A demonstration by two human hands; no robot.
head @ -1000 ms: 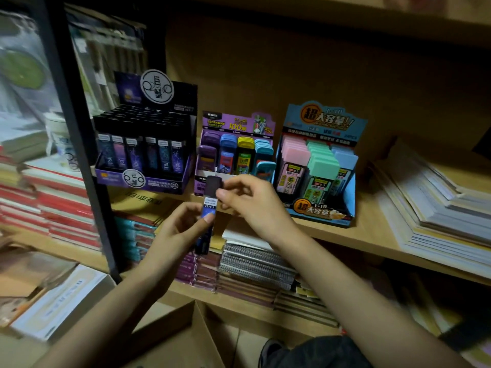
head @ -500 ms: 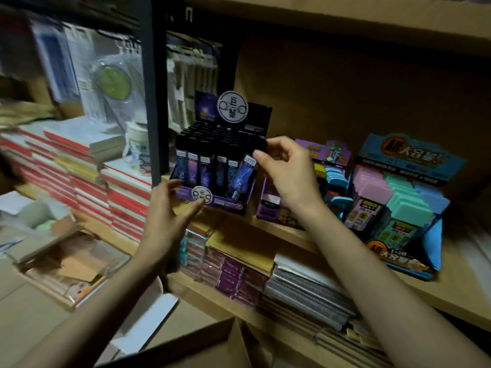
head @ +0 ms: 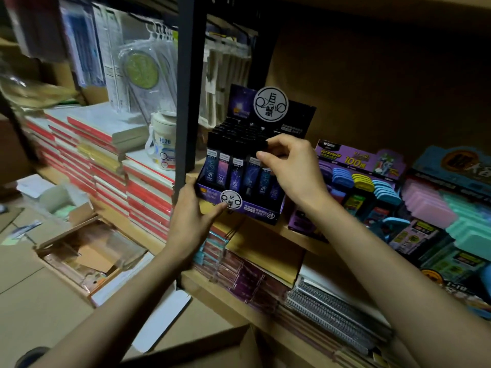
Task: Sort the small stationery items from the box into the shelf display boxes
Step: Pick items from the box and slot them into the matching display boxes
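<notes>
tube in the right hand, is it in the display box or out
In: the tube stands upright in the display box, front row, foot behind the front wall; right hand pinches its cap.

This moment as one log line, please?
left hand: grips display box | right hand: pinches dark tube, front row | tube: unreleased
</notes>
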